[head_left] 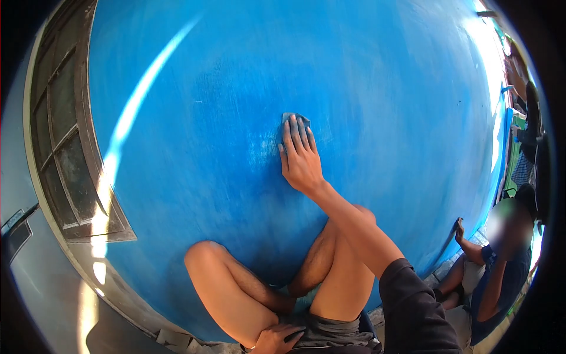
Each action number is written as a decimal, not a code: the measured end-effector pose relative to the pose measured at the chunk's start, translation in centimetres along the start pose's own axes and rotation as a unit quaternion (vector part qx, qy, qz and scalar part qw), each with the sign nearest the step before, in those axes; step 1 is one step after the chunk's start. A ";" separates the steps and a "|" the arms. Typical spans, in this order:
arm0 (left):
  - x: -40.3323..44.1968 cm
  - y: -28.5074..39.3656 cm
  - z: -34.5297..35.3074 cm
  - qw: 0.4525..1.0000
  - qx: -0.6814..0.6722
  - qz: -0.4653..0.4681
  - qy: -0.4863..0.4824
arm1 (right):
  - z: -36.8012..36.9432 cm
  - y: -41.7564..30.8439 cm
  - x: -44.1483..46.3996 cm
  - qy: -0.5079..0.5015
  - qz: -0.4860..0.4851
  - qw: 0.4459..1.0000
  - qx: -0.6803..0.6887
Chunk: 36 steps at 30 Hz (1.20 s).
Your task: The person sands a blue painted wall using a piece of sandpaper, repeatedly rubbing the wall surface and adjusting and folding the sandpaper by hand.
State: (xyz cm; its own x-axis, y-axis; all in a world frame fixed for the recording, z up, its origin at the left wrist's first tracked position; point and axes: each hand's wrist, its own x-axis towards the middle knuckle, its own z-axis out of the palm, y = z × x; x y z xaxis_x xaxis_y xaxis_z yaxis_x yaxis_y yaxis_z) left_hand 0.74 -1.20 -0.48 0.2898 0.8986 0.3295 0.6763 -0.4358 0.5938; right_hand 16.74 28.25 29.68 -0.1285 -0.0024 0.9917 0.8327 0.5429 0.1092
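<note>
My right hand (302, 160) lies flat against the blue wall (377, 88), fingers pointing up. Under its fingertips is a small grey piece of sandpaper (288, 116), pressed to the surface and mostly covered by the fingers. Dark grey smudges mark those fingers. Paler scuffed streaks show on the paint just left of the hand. Down at my lap, my left hand (278, 339) rests on my thigh and dark shorts, its fingers loosely stretched with nothing visible in them.
A wooden-framed window (71, 141) borders the wall on the left. At the lower right a co-worker (501, 277) sits close by, one hand (459, 230) at the wall. More people (522, 82) are partly visible at the far right. A bright strip of sunlight crosses the left side.
</note>
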 end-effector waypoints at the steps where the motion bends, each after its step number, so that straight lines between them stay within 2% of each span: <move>1: 0.1 -0.1 -0.2 0.999 -0.012 0.041 0.019 | 0.0 0.1 -0.1 0.001 -0.003 1.000 -0.002; 2: 0.3 0.0 -0.3 0.996 -0.024 0.080 0.039 | -0.1 0.1 -0.3 0.003 -0.005 1.000 -0.007; 3: 0.2 0.3 -0.3 0.995 -0.026 0.082 0.041 | -0.1 0.1 -0.3 0.006 -0.008 1.000 -0.012; 5: -0.1 1.4 -0.7 0.998 -0.042 0.030 0.044 | -0.2 0.1 -0.2 0.002 -0.009 1.000 -0.012; 8: 0.1 1.6 -1.4 0.999 -0.033 0.006 0.013 | -0.3 0.0 -0.4 -0.005 -0.010 1.000 -0.014; 12: 0.2 1.5 -1.0 0.996 -0.071 0.037 0.035 | -0.3 0.0 -0.3 0.004 -0.010 1.000 -0.015; 15: 0.1 1.8 -1.2 0.999 -0.018 0.025 0.026 | -0.3 0.1 -0.3 -0.003 -0.011 1.000 -0.013; 18: 0.3 0.9 -1.0 0.998 -0.009 0.060 0.029 | -0.3 0.0 -0.3 0.000 -0.007 1.000 -0.014; 20: 0.4 0.7 -0.7 0.990 0.066 0.109 0.055 | -0.2 -0.3 -0.2 0.001 -0.008 1.000 -0.016; 27: 0.9 0.0 -0.3 0.992 0.022 0.103 0.064 | -0.3 0.0 -0.2 0.007 -0.011 1.000 -0.006; 36: 0.6 -0.5 -0.4 0.992 0.030 0.107 0.060 | -0.1 -0.1 -0.2 0.019 -0.020 1.000 0.007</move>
State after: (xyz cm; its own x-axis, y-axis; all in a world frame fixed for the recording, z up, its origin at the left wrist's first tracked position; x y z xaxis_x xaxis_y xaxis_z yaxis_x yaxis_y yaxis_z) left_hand 0.29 -0.49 -0.32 0.3506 0.7713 0.5313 0.6482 -0.6093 0.4567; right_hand 16.75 28.14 29.50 -0.1410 -0.0561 0.9884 0.8193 0.5538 0.1484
